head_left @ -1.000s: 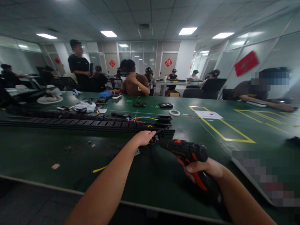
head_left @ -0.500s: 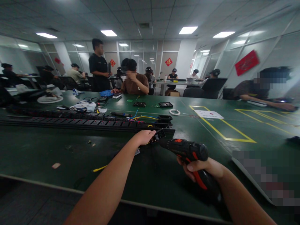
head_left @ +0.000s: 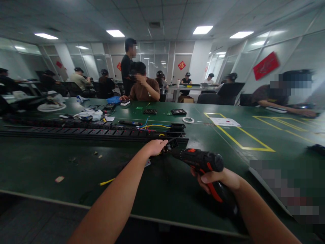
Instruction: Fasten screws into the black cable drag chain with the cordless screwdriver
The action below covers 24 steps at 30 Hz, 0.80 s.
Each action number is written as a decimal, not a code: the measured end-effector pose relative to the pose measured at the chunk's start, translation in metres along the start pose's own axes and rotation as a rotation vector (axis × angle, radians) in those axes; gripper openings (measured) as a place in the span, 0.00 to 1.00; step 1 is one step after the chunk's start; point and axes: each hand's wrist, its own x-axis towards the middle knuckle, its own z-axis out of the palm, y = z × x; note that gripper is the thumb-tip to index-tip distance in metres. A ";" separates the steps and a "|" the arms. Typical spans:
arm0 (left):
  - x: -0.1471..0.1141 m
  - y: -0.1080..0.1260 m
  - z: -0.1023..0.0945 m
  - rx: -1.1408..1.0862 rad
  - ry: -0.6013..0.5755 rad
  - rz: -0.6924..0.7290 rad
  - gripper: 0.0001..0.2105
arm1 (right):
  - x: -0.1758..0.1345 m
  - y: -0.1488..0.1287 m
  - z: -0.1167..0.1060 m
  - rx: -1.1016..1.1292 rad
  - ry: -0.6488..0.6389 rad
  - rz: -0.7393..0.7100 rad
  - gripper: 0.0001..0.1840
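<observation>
My right hand (head_left: 212,178) is wrapped round the grip of a black and orange cordless drill (head_left: 200,159), its front end pointing left. The drill's nose meets or nearly meets a small black plastic housing (head_left: 171,145); I cannot tell whether the bit touches it. My left hand (head_left: 155,147) pinches this housing from the left, holding it tilted above the table. Part of a yellow wire (head_left: 107,182) shows beside my left forearm. Just beyond the hands lie long black power strips (head_left: 101,134) with rows of sockets.
Blue and yellow wires (head_left: 157,126) lie by the strips' right end. A white ring (head_left: 188,120), circuit boards (head_left: 150,111) and a paper sheet (head_left: 225,122) lie farther back on the green table (head_left: 83,184). A grey-edged panel (head_left: 269,189) is at right. Co-workers sit around.
Both hands, the drill and the housing keep nearly the same pose; the whole view has shifted slightly. In the background, a standing person has moved to the right.
</observation>
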 end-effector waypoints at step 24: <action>0.002 -0.003 0.002 0.001 0.001 0.010 0.30 | 0.000 0.001 0.001 -0.005 0.024 0.009 0.20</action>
